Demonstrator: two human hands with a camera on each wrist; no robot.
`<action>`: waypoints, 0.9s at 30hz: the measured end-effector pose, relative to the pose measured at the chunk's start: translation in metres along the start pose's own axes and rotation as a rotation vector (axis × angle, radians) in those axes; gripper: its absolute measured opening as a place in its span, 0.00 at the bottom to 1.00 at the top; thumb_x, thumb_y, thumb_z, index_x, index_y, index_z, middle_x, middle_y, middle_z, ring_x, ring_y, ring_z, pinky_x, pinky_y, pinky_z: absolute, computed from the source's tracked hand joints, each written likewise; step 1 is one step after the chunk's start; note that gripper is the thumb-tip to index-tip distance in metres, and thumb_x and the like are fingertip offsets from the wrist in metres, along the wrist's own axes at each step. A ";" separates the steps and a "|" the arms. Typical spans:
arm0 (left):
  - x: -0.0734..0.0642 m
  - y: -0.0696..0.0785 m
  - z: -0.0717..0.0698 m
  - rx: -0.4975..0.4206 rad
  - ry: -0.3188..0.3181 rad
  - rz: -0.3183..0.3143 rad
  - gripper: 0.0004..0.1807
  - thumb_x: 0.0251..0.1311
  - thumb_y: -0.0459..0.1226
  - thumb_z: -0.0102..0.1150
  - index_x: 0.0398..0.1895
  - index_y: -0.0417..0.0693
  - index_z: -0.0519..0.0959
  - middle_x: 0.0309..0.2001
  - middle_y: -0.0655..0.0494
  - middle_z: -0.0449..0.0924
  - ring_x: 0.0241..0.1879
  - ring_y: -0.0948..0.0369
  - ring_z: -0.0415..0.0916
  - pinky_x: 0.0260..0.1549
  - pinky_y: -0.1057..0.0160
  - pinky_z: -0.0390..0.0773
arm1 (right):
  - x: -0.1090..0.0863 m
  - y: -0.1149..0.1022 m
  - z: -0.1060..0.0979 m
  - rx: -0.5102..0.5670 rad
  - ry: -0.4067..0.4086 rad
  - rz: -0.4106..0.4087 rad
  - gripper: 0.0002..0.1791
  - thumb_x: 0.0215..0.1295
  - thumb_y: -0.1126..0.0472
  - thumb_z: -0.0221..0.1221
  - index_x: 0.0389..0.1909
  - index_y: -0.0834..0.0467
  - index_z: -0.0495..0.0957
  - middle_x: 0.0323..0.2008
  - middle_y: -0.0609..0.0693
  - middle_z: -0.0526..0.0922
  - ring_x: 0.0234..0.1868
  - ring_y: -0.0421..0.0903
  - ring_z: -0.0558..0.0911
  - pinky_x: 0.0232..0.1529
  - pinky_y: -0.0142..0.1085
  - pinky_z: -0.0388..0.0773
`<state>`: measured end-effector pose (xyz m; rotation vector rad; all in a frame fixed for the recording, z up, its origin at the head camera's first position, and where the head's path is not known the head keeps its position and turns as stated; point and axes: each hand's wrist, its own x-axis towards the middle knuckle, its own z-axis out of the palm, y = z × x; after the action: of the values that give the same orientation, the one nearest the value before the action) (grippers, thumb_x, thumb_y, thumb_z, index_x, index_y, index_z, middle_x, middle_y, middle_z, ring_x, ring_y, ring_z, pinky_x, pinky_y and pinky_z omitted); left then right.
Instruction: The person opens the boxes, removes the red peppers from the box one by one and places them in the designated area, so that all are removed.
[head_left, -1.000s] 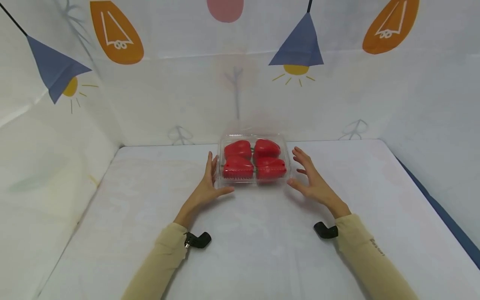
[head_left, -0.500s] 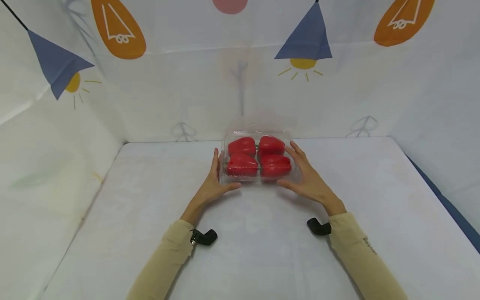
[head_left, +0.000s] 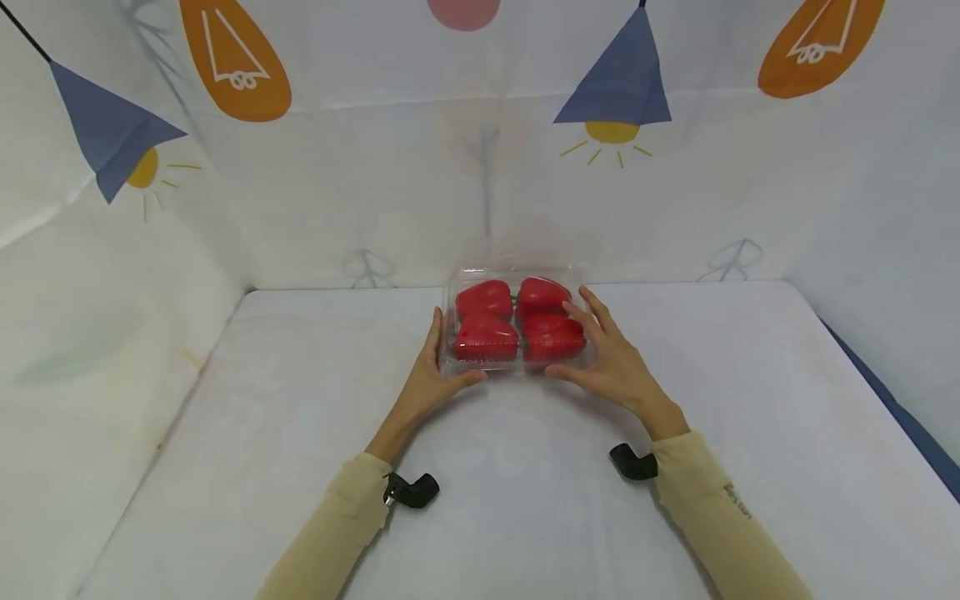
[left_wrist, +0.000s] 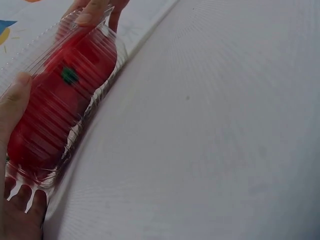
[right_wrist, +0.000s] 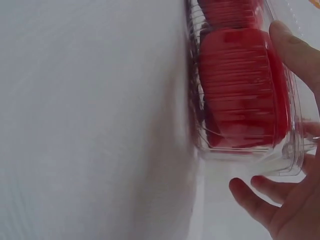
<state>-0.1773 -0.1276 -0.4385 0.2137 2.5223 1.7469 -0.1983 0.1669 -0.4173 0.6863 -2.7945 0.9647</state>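
1. So, the clear plastic box (head_left: 498, 366) stands near the middle of the far edge of the tabletop (head_left: 517, 483), with four red peppers (head_left: 486, 337) inside
2. My left hand (head_left: 430, 379) is at its left side; the fingers are straight, spread away from the thumb, which seems to touch the near rim
3. My right hand (head_left: 621, 367) is at its right side, fingers spread and a little bent; two fingers (right_wrist: 247, 197) stand apart from the box
4. I judge the work is early: both hands are placed, a firm hold seems not yet made, and the box appears closed with the peppers in it
5. The plastic is thin, shiny and ribbed on the walls; the peppers are smooth and blocky, one green stalk (left_wrist: 69, 75) showing through
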 end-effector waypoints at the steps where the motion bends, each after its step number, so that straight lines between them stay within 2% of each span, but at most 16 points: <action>1: 0.001 -0.004 0.000 0.002 0.004 0.001 0.64 0.46 0.44 0.73 0.76 0.56 0.33 0.76 0.61 0.38 0.75 0.60 0.38 0.70 0.49 0.51 | -0.001 -0.001 0.001 0.000 0.008 -0.006 0.53 0.47 0.38 0.68 0.72 0.44 0.52 0.75 0.40 0.40 0.70 0.57 0.61 0.54 0.62 0.69; 5: 0.003 -0.018 0.001 0.016 0.020 0.023 0.65 0.43 0.49 0.73 0.75 0.61 0.33 0.75 0.67 0.39 0.75 0.63 0.39 0.70 0.50 0.52 | -0.002 -0.004 0.000 -0.005 0.017 -0.019 0.53 0.47 0.39 0.68 0.72 0.44 0.53 0.75 0.41 0.42 0.69 0.57 0.63 0.56 0.60 0.70; 10: 0.004 -0.023 0.000 -0.001 0.030 0.059 0.65 0.42 0.54 0.73 0.75 0.64 0.35 0.75 0.68 0.39 0.75 0.63 0.38 0.70 0.48 0.51 | -0.001 -0.005 -0.005 -0.006 0.010 -0.045 0.52 0.46 0.42 0.70 0.71 0.48 0.57 0.75 0.45 0.46 0.69 0.59 0.61 0.56 0.59 0.71; 17: 0.002 -0.021 -0.004 -0.010 0.012 0.046 0.62 0.46 0.48 0.72 0.74 0.69 0.34 0.75 0.69 0.37 0.75 0.64 0.37 0.70 0.48 0.49 | 0.001 -0.006 -0.012 0.001 -0.020 -0.026 0.48 0.47 0.41 0.69 0.70 0.48 0.60 0.74 0.48 0.50 0.71 0.58 0.59 0.58 0.62 0.66; 20: 0.001 -0.017 -0.005 -0.011 0.000 0.036 0.62 0.48 0.44 0.71 0.75 0.66 0.33 0.76 0.67 0.36 0.75 0.63 0.36 0.71 0.49 0.48 | 0.000 -0.007 -0.014 -0.038 -0.006 -0.033 0.48 0.46 0.40 0.69 0.69 0.47 0.62 0.74 0.48 0.52 0.72 0.57 0.55 0.61 0.64 0.61; 22: -0.002 -0.008 -0.005 -0.019 -0.011 0.031 0.61 0.49 0.42 0.71 0.75 0.61 0.33 0.76 0.63 0.36 0.75 0.61 0.35 0.71 0.48 0.48 | 0.000 -0.007 -0.015 -0.078 0.013 -0.060 0.47 0.45 0.41 0.70 0.68 0.48 0.63 0.73 0.49 0.53 0.73 0.57 0.53 0.61 0.65 0.59; 27: -0.009 0.013 -0.007 -0.014 -0.021 0.034 0.60 0.50 0.40 0.69 0.76 0.52 0.34 0.76 0.56 0.37 0.76 0.56 0.37 0.70 0.47 0.50 | -0.001 -0.007 -0.017 -0.176 0.067 -0.145 0.46 0.44 0.42 0.71 0.66 0.51 0.67 0.70 0.53 0.61 0.71 0.56 0.57 0.60 0.64 0.62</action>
<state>-0.1685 -0.1313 -0.4237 0.2743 2.5060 1.7637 -0.1951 0.1728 -0.3996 0.8026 -2.6863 0.6939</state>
